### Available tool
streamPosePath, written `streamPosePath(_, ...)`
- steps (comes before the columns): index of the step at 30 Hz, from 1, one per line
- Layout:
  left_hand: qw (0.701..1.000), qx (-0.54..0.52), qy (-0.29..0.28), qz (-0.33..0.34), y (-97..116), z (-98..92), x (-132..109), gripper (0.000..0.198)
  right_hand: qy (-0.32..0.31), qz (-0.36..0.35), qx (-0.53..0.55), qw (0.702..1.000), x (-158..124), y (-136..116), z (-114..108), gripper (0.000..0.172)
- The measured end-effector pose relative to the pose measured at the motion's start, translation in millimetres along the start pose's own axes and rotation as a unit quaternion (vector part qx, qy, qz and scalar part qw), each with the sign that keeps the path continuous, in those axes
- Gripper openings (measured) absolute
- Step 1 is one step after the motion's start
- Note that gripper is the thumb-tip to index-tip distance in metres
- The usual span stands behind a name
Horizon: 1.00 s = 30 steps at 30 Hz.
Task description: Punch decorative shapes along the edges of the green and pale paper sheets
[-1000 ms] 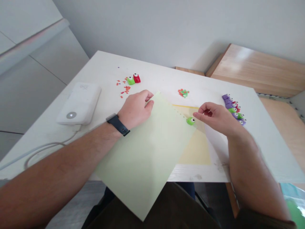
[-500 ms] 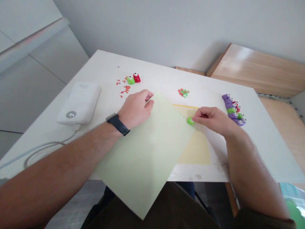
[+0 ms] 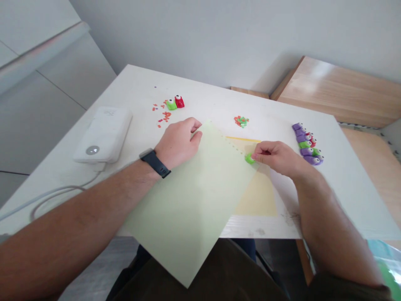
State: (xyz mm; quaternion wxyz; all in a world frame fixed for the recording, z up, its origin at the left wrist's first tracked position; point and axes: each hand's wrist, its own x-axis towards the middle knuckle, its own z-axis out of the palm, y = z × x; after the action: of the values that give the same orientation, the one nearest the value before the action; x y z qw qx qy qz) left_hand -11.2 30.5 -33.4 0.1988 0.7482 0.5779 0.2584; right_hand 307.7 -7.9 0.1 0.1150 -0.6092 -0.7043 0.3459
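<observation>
A pale green sheet of paper (image 3: 194,196) lies aslant and hangs over the table's front edge. My left hand (image 3: 181,140) is closed on its upper left edge, near the top corner. A row of small punched holes runs down the upper right edge to a small green paper punch (image 3: 249,158). This punch sits on that edge, pinched between the thumb and fingers of my right hand (image 3: 275,158). Beneath the green sheet, a yellow sheet (image 3: 258,198) shows partly.
Several purple, green and red punches (image 3: 307,144) cluster at the right. Far left stand a green punch (image 3: 171,105) and a red punch (image 3: 179,101) beside orange confetti (image 3: 166,116). Orange and green confetti (image 3: 241,121) lies mid-table. A white power bank (image 3: 103,134) trails a cable (image 3: 59,190).
My right hand has shifted very slightly left at the green punch. My left hand and the paper stay in place.
</observation>
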Motion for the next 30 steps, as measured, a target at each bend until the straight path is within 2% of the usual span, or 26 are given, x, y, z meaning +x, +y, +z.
streamPosePath(6,1.000,0.004,0.003,0.003,1.7,-1.0,-0.5,0.028,0.015,-0.023,-0.033,0.999,-0.1,-3.0,1.7,0.026)
streamPosePath(24,1.000,0.003,-0.001,-0.007,1.6,0.9,0.0,0.028,-0.022,-0.093,-0.143,0.985,8.0,-6.9,-0.6,0.036)
streamPosePath(30,1.000,-0.003,-0.004,-0.008,1.6,-0.2,0.0,0.028,-0.036,-0.069,-0.117,0.990,7.2,-4.1,-2.5,0.039)
